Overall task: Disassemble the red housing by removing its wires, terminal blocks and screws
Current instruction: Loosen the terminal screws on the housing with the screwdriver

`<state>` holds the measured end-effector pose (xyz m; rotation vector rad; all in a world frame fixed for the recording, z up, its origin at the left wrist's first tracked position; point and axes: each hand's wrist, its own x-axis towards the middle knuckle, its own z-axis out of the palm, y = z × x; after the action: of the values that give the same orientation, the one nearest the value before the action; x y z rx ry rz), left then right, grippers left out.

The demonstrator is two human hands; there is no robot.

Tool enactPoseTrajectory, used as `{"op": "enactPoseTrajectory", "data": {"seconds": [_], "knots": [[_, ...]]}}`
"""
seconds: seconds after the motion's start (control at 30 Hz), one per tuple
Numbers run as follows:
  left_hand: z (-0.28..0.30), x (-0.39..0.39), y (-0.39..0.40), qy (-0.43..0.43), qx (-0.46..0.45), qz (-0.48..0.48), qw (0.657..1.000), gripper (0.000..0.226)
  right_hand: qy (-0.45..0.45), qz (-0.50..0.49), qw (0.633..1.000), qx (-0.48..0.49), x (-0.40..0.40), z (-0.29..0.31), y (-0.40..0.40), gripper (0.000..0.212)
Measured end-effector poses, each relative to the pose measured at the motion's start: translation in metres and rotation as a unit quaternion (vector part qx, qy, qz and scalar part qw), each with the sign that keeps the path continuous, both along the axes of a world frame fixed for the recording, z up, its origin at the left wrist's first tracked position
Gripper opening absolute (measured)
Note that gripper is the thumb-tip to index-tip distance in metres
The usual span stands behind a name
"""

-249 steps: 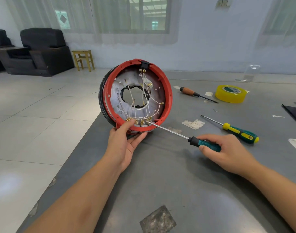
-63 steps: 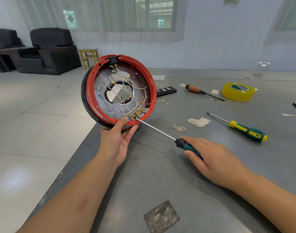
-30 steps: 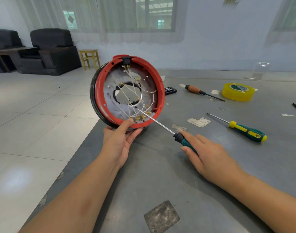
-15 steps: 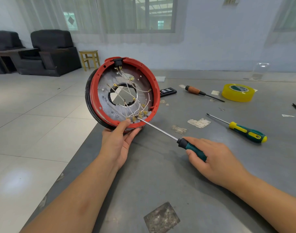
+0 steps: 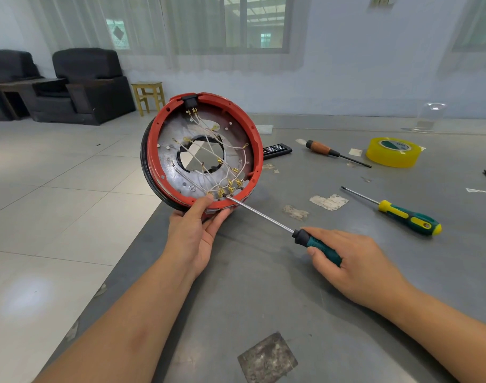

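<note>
Housing: I've tipped the red housing (image 5: 201, 150) back leftward, centre-left of frame, left hand (image 5: 193, 233) cupping its lower rim | Tool: right hand (image 5: 355, 261) wrapped round the screwdriver (image 5: 280, 226), tip back among the brass terminals (image 5: 229, 187) | Task: wires (image 5: 208, 150) all still attached, first screw pending

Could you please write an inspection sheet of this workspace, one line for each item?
Surface: grey table, scuffed, with patches of tape residue.
Job's things: red housing held on edge at the table's corner; screwdriver with its tip at the brass terminals by the lower rim.
Clutter: spare green-and-yellow screwdriver, wooden-handled screwdriver, yellow tape roll, black bit case.
Grippers: left hand grips the housing's lower rim; right hand holds the screwdriver handle.
Cables: white wires cross the housing's inside, not yet removed.
Surroundings: black armchairs, yellow stool, curtained window.
</note>
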<state>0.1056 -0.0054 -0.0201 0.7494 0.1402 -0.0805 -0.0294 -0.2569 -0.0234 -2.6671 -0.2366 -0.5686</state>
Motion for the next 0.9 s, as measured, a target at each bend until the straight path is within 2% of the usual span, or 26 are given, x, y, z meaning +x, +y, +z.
{"op": "enactPoseTrajectory", "data": {"seconds": [0.33,0.43,0.5,0.67,0.77,0.9], "knots": [[-0.002,0.002,0.001,-0.009,-0.018,-0.011,1.000,0.057,0.010,-0.001,0.998,-0.059,-0.004,-0.001,0.003,0.040],[-0.001,0.002,0.001,-0.011,-0.021,-0.008,1.000,0.056,0.060,-0.020,0.991,-0.117,-0.005,0.002,0.006,0.064],[-0.001,0.001,0.001,-0.010,-0.015,-0.006,1.000,0.056,0.071,-0.031,0.987,-0.144,-0.004,0.002,0.007,0.071],[-0.001,-0.006,-0.005,-0.031,0.052,-0.010,0.998,0.055,0.062,-0.026,0.991,-0.120,0.002,0.004,0.013,0.065],[0.000,-0.005,-0.004,-0.026,0.041,-0.002,0.999,0.053,0.033,-0.020,0.997,-0.062,-0.001,0.005,0.011,0.047],[0.001,-0.003,-0.002,-0.012,0.021,0.003,1.000,0.052,-0.008,-0.018,1.000,-0.002,-0.002,0.002,0.005,0.035]]}}
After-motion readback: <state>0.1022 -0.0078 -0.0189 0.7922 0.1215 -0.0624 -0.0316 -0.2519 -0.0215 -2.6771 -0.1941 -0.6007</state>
